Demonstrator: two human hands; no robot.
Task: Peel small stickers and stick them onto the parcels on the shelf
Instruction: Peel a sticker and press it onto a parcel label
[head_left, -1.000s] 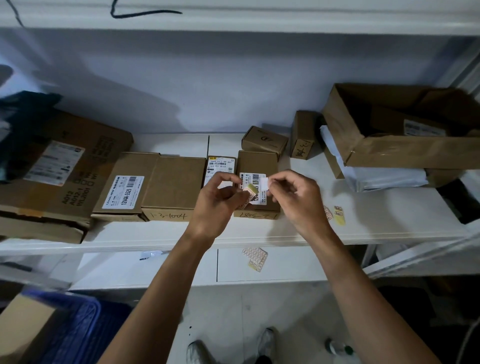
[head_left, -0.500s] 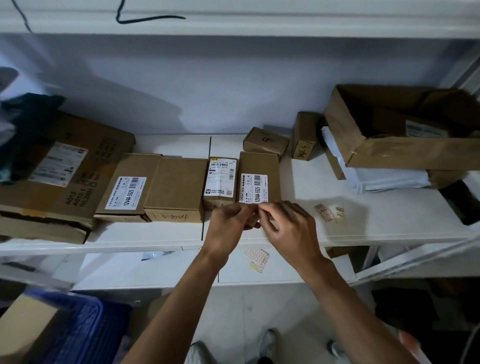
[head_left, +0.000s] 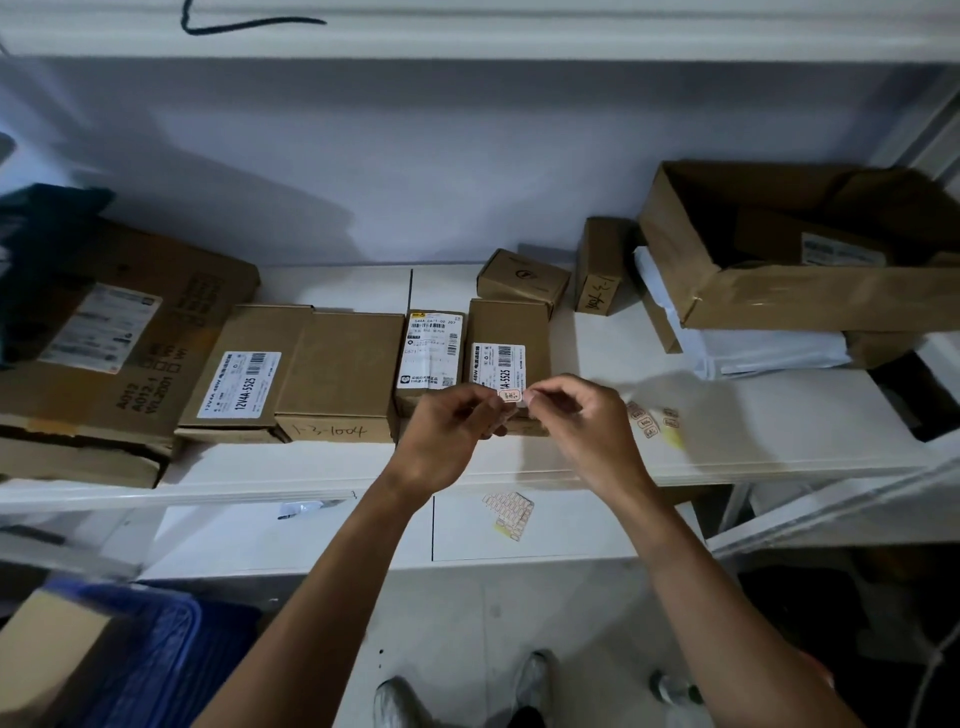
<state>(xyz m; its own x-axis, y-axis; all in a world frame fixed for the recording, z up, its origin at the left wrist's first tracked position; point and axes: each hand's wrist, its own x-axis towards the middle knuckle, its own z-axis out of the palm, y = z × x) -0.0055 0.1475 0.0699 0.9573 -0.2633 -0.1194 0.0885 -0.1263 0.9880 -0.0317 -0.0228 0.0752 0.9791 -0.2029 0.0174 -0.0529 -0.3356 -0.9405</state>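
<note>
Both hands meet in front of the middle of the shelf (head_left: 779, 415), pinching one small sticker (head_left: 510, 396) between them: the left hand (head_left: 447, 431) is closed on its left edge with thumb and fingertips, and the right hand (head_left: 582, 421) is closed on its right edge with thumb and forefinger, the other fingers curled. The sticker is pale with a reddish outline and sits in the air just before the near end of a narrow parcel (head_left: 511, 332), overlapping the lower edge of that parcel's white label (head_left: 497, 366); whether it touches the label cannot be told. Just left of this parcel lies a smaller parcel (head_left: 429, 353) almost covered by its own printed label, and further left two flat boxes (head_left: 296, 374) lie side by side, one with a barcode label. A big box (head_left: 119, 332) fills the left end of the shelf. Behind the narrow parcel are a small box (head_left: 522, 278) and an upright box (head_left: 602, 265) with handwriting. At the right end an open carton (head_left: 800, 249) rests on white bags (head_left: 753, 348). A few loose stickers (head_left: 652, 421) lie on the shelf just right of the right hand. A sticker sheet (head_left: 511, 514) lies on the lower shelf (head_left: 571, 525) beneath the hands.
</note>
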